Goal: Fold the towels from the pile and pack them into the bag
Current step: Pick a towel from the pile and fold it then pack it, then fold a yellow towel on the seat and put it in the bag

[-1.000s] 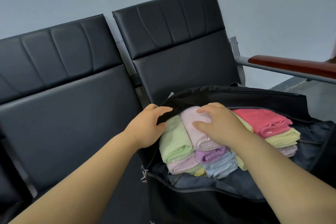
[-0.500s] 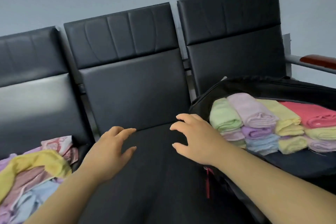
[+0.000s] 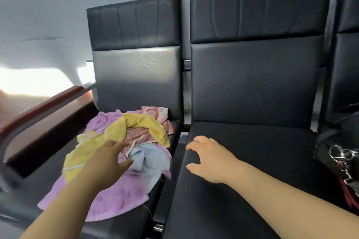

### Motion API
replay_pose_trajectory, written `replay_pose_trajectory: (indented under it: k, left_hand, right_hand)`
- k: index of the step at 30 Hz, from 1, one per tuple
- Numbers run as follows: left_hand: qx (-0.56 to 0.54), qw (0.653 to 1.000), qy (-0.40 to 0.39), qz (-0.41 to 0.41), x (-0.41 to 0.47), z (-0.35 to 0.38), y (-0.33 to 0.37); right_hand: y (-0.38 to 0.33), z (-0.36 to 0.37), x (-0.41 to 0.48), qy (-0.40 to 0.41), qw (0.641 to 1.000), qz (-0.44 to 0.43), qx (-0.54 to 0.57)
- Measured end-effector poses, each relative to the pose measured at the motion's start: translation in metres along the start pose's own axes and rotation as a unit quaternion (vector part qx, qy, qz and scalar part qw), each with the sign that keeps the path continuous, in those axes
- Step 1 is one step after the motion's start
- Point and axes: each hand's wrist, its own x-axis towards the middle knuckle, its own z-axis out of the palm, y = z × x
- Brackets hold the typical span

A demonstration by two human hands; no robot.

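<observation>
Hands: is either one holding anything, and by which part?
Nothing is held. The left hand reaches open over the towel pile; the right hand hovers empty above the middle seat.

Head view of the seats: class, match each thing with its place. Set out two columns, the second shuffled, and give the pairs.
Things:
1 yellow towel
2 purple towel
3 right hand
4 black bag

Places:
a far right edge of the view
b over the middle seat
c bottom layer of the pile
d draped across the pile's top

Pairs: 1-d, 2-c, 3-b, 4-a
</observation>
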Motion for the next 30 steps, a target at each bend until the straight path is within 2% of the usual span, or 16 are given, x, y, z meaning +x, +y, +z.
replay_pose_trajectory:
  k: [4, 9, 14, 17, 23, 26, 30]
  left_hand:
    - [-0.026, 0.997, -0.001, -0.069, 0.005, 0.0, -0.046]
    - [-0.06, 0.993, 0.012, -0.104, 0.016, 0.006, -0.07]
    - [0.014, 0.988, 0.064, -0.143, 0.025, 0.009, -0.076]
    - [0.043, 0.988, 0.058, -0.14, 0.032, 0.014, -0.079]
    - [-0.067, 0.987, 0.064, -0.13, 0.044, 0.015, -0.096]
    - [-0.119, 0.977, 0.124, -0.129, 0.045, -0.001, -0.092]
    - [-0.223, 0.943, 0.223, -0.107, 0.04, -0.035, -0.064]
  right_hand:
    - [-0.033, 0.02, 0.048, -0.039, 0.999, -0.013, 0.019]
    - [-0.062, 0.031, 0.111, -0.028, 0.998, 0.016, 0.053]
    - [-0.064, 0.049, 0.178, 0.011, 0.993, 0.058, 0.098]
    - [-0.067, 0.052, 0.189, 0.018, 0.992, 0.06, 0.108]
    - [-0.058, 0.052, 0.203, 0.015, 0.991, 0.035, 0.127]
    - [-0.061, 0.039, 0.204, 0.051, 0.987, 0.011, 0.152]
    - [-0.07, 0.003, 0.19, 0.103, 0.98, -0.031, 0.165]
